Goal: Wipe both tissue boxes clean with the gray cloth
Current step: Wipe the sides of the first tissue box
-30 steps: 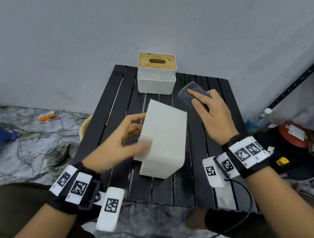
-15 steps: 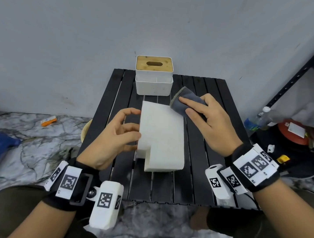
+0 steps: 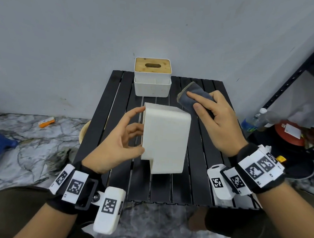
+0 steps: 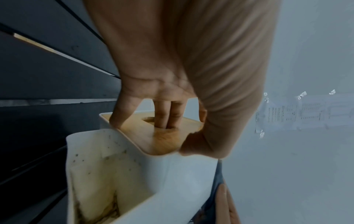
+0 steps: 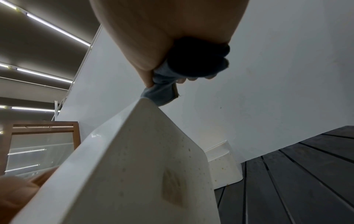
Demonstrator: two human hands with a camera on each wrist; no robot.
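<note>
Left hand [image 3: 122,142] grips the near tissue box [image 3: 165,139] on its side, centre frame, fingers hooked in its slot; right hand [image 3: 218,120] clamps the gray cloth [image 3: 188,98] beside its far corner; second tissue box [image 3: 152,76] waits upper centre; a hard swipe could skid it across the desk [image 3: 200,184].

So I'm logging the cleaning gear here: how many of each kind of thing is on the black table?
Tissue boxes: 2 (tipped box, upright box)
Gray cloths: 1
Total: 3

R hand [image 3: 219,120] w/ cloth [image 3: 191,98] has moved from table to box [image 3: 165,137] far-right corner; box now squarer.
</note>
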